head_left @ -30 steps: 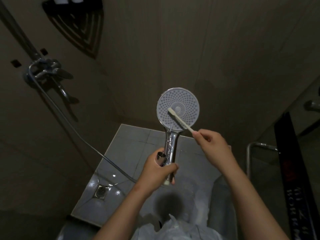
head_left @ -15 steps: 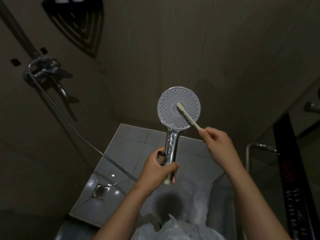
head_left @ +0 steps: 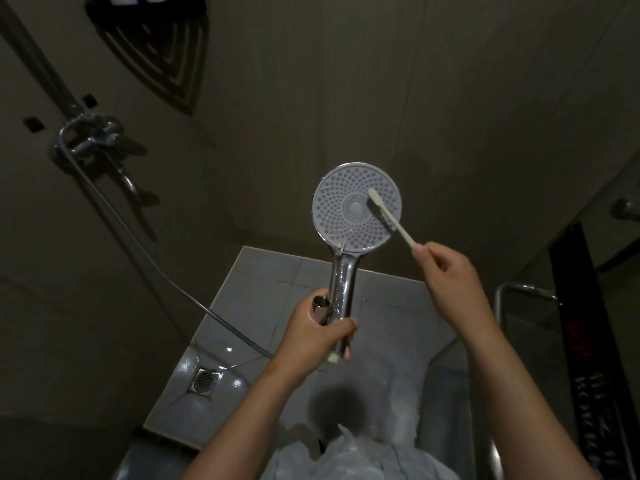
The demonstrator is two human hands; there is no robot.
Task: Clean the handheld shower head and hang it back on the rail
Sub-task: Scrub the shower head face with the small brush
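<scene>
Shower head point(head_left: 343, 209) dead centre, nozzle face toward camera for access. Left hand point(head_left: 313, 336) fingers wrap handle point(head_left: 343, 282), steadying; right hand point(head_left: 446, 271) fingers pinch toothbrush point(head_left: 394, 221), bristles at face's 2 o'clock. Rail point(head_left: 45, 67) at 10 o'clock.

**Entry 1.** Black fabric strip point(head_left: 571, 289), hanging along the view's edge from 3 to 5 o'clock.
- Carries white lettering point(head_left: 585, 400) in two lines.
- Both lines run along the strip's length, so they lie sideways to the viewer.
- One line is in Latin capitals and appears to begin "BO". The letters after that are too blurred to read.
- The line beside it is in denser characters and is illegible.

**Entry 2.** Red emblem point(head_left: 576, 339) on the same strip, toward 12 o'clock of the lettering. Its form and any wording are indistinct.
</scene>
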